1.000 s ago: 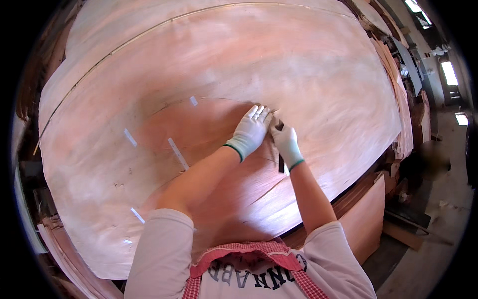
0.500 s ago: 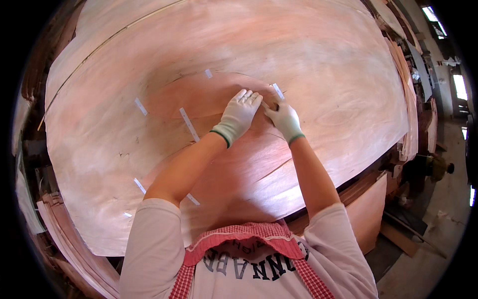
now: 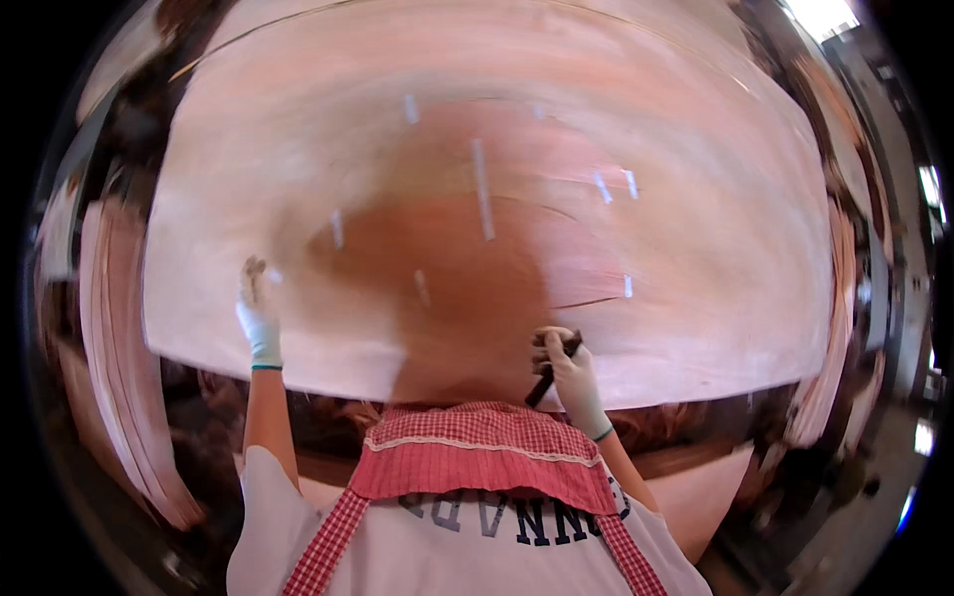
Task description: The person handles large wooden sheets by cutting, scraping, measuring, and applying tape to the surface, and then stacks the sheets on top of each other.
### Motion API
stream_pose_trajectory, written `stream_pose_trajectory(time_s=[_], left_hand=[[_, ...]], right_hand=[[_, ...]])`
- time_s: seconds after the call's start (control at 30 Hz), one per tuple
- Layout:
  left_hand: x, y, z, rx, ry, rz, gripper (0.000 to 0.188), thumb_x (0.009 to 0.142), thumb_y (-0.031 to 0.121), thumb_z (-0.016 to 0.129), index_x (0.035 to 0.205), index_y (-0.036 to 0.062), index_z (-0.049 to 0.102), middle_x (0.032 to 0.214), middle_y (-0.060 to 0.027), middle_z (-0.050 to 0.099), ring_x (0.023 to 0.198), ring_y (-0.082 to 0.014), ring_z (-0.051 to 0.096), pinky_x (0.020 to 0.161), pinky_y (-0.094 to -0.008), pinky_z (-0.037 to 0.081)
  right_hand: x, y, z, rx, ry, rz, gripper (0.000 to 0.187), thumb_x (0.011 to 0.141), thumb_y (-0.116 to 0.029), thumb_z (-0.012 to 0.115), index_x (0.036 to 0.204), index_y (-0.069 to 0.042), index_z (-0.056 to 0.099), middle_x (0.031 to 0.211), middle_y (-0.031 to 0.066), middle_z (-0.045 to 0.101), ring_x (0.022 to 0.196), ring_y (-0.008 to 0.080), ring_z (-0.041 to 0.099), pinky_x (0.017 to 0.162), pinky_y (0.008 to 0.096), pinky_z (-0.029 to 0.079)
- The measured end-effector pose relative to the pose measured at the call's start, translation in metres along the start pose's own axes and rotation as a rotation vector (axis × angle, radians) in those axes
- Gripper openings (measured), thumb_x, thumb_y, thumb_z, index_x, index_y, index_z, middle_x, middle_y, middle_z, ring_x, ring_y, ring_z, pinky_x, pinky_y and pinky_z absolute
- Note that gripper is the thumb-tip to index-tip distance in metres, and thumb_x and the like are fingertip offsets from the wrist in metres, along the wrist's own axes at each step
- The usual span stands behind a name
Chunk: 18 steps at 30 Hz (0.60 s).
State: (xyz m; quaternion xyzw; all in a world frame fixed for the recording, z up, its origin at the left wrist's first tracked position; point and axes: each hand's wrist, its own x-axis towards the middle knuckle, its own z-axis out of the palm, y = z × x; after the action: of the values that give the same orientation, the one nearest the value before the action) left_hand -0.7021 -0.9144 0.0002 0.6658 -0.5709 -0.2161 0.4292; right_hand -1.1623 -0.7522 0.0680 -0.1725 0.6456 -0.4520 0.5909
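A large sheet of pinkish wood veneer (image 3: 715, 288) spreads in front of me, with several short white tape strips (image 3: 482, 189) stuck on it. Toward the sheet's left side is my left hand (image 3: 259, 323), in a white glove with a green cuff; its fingers are smeared by motion. Beside its fingertips shows a small white strip (image 3: 275, 276). Close to the near edge, my gloved right hand (image 3: 573, 379) is closed around a dark, narrow tool (image 3: 547, 379), whose exact kind I cannot make out. A dark crack (image 3: 586, 302) runs through the veneer ahead of that hand.
Stacked veneer sheets (image 3: 124, 348) stand at the left, and more veneer (image 3: 833, 308) hangs along the right side. A pale panel (image 3: 711, 497) lies below the near edge at the right. Along the far side runs a thin dark line (image 3: 288, 25).
My hands have parted from the middle of the sheet: the left moved far left, the right back toward me with the dark tool now visible. The whole view has turned and blurred.
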Motion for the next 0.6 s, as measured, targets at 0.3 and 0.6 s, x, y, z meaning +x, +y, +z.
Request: stream_pose_trajectory(time_s=[0.3,0.6], left_hand=[[-0.313,-0.049,-0.162,0.251,0.223,-0.391,0.027,0.096,0.01,0.05,0.117,-0.0035,0.061,0.109,-0.0166,0.068,0.1,-0.0253,0.065,0.091,-0.0337,0.05],[-0.432,-0.147,-0.214,0.0,0.181,-0.693,0.031,0.096,0.011,0.049,0.121,-0.005,0.057,0.108,-0.0168,0.069,0.101,-0.0239,0.067,0.089,-0.0326,0.05]], right_hand=[[-0.102,-0.026,0.124,-0.185,-0.919,0.025,0.022,0.099,-0.012,0.05,0.113,0.0,0.062,0.09,0.0048,0.063,0.062,0.0058,0.051,0.052,0.0209,0.041],[-0.273,-0.044,0.344,0.328,-2.758,0.724,0.019,0.092,-0.018,0.062,0.085,-0.001,0.058,0.081,0.0171,0.055,0.057,0.0246,0.053,0.047,0.0337,0.041]])
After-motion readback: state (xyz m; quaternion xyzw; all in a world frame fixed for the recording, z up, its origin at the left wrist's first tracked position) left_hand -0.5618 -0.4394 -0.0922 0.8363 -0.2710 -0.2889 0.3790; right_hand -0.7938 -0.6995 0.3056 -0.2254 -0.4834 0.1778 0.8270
